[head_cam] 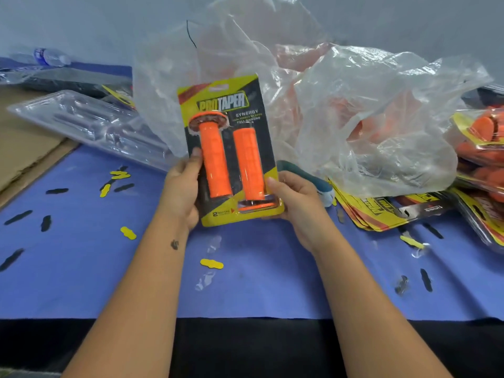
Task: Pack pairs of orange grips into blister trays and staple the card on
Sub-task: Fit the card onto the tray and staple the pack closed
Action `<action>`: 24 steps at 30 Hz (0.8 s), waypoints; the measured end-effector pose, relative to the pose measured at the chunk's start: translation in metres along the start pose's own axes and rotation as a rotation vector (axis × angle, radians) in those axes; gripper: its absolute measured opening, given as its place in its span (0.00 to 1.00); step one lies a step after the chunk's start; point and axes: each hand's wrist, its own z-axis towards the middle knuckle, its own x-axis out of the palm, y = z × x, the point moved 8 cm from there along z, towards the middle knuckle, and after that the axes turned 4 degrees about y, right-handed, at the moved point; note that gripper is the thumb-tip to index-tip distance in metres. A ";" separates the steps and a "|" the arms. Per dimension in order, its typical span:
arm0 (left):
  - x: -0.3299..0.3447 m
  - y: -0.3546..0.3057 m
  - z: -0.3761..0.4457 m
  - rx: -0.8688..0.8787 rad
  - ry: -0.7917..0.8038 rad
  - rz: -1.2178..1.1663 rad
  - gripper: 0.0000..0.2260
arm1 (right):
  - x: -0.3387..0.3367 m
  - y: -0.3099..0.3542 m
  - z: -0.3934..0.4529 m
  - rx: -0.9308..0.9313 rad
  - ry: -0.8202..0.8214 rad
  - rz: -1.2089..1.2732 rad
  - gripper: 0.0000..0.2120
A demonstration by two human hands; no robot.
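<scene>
I hold one blister pack (240, 110) upright above the blue table, its yellow and black card facing me. Two orange grips (215, 162) lie side by side inside it, one flange up, the other flange down. My left hand (181, 192) grips the pack's left edge with the thumb on the front. My right hand (293, 196) grips the lower right edge, thumb on the front too. A teal stapler (305, 175) lies on the table just behind my right hand.
A stack of clear blister trays (90, 121) lies at the left on cardboard. Loose printed cards (381, 211) are fanned at the right, with finished packs (482, 148) piled at the far right. Crumpled plastic bags (368, 118) of orange grips fill the back. Small punched cut-outs litter the blue cloth (81, 268).
</scene>
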 end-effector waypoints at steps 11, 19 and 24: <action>0.036 0.014 -0.017 -0.220 0.384 -0.295 0.34 | -0.012 -0.001 0.004 -0.053 -0.190 0.479 0.09; 0.057 0.044 -0.025 -0.250 0.239 -0.127 0.14 | 0.006 -0.006 0.005 -0.003 -0.056 0.278 0.09; 0.041 0.044 -0.015 -0.236 0.116 -0.367 0.03 | 0.021 -0.007 0.003 0.019 0.047 0.133 0.08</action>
